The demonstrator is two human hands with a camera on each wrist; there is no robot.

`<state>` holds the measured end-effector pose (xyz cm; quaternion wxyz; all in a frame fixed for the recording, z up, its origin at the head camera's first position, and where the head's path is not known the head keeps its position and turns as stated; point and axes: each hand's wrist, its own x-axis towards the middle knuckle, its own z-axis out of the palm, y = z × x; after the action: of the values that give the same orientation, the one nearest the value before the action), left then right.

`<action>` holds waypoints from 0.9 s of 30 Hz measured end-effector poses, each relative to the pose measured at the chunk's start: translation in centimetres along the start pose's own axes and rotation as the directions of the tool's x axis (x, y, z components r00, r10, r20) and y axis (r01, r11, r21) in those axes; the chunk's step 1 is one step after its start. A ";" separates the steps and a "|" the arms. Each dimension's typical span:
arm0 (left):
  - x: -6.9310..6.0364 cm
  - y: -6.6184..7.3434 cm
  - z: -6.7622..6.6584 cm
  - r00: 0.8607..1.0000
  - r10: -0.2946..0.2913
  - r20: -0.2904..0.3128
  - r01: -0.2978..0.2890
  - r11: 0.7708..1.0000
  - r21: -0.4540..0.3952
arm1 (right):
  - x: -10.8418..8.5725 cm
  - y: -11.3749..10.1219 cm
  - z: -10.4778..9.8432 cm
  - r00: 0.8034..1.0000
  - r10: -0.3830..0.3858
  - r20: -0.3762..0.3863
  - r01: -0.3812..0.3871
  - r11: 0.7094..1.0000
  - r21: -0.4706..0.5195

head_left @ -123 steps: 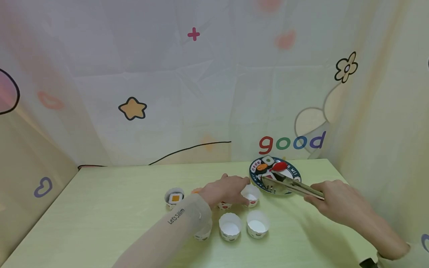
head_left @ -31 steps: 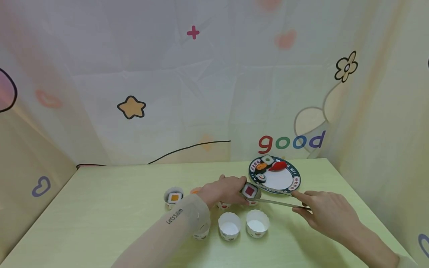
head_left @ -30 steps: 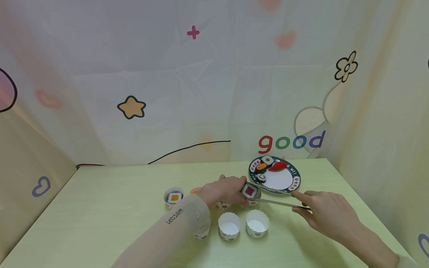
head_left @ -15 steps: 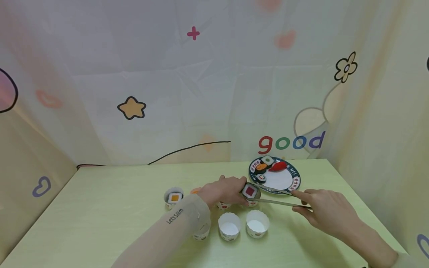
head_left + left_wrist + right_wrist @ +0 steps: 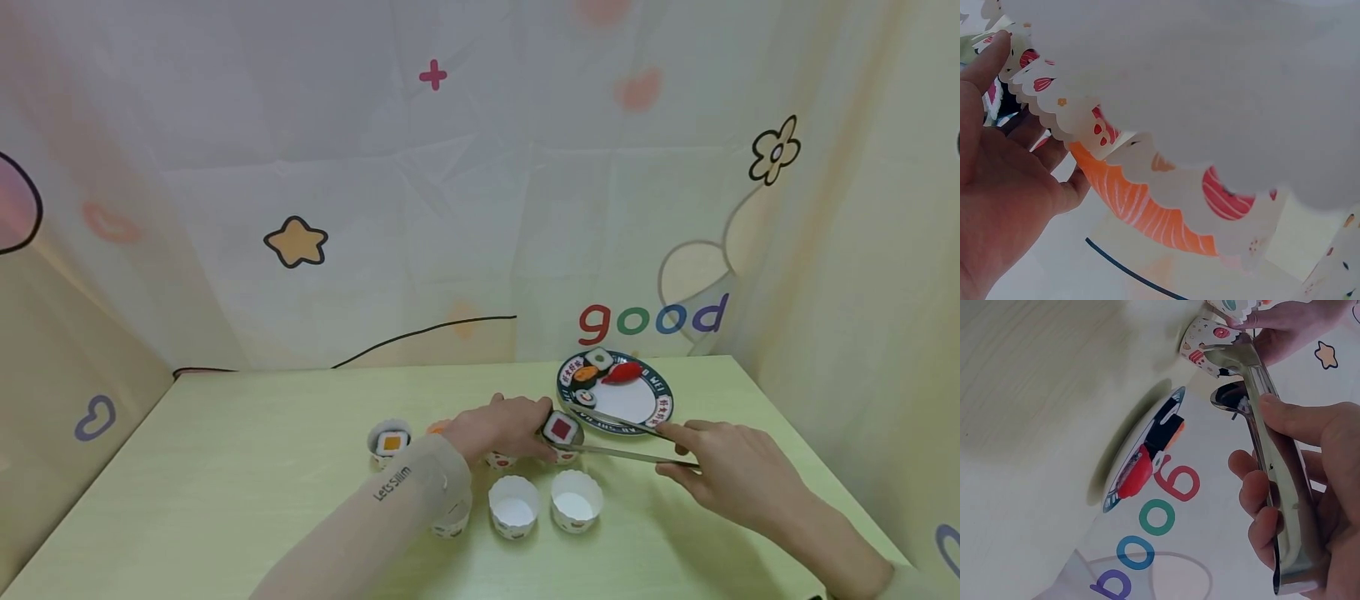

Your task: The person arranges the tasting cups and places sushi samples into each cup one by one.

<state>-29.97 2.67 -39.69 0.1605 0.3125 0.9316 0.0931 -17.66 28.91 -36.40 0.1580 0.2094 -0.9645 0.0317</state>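
In the head view my left hand (image 5: 510,427) grips a small white paper baking cup (image 5: 566,457) at the right end of the back row. A toy sushi roll (image 5: 560,428) with a dark red centre sits at that cup's mouth. My right hand (image 5: 738,467) holds metal tongs (image 5: 626,454), whose arms stand spread on either side of the roll. The right wrist view shows the fingers and thumb wrapped around the tongs (image 5: 1279,469), with one tip at the printed cup (image 5: 1200,347). In the left wrist view, the palm (image 5: 1013,187) lies beside the scalloped cups.
Behind the tongs, a blue-rimmed plate (image 5: 626,407) bears several toy sushi pieces, one a red piece (image 5: 622,372). A cup with a yellow-centred roll (image 5: 392,443) stands at left. Front-row cups include this one (image 5: 513,508) and another cup (image 5: 576,502). A printed curtain (image 5: 375,208) hangs behind.
The tongs have come from the plate to the held cup with the red-centred roll. In the last half second their upper arm has spread away from the roll. My left hand has stayed put.
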 end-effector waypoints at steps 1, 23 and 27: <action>0.0 0.0 0.0 1.000 -0.001 0.000 0.001 1.000 0.000 | 0.0 0.0 0.0 1.000 0.002 0.002 -0.002 1.000 0.001; -0.2 0.0 0.0 1.000 -0.022 0.014 0.021 1.000 0.003 | 0.1 0.1 -0.8 1.000 0.012 0.024 -0.013 0.999 0.032; -0.1 0.0 0.0 1.000 -0.023 0.018 0.023 1.000 0.000 | 0.1 0.2 -0.8 0.999 0.006 0.044 -0.008 0.999 0.044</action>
<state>-29.88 2.56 -39.70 0.1701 0.3026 0.9336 0.0884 -17.59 29.16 -35.63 0.1320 0.2103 -0.9674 0.0490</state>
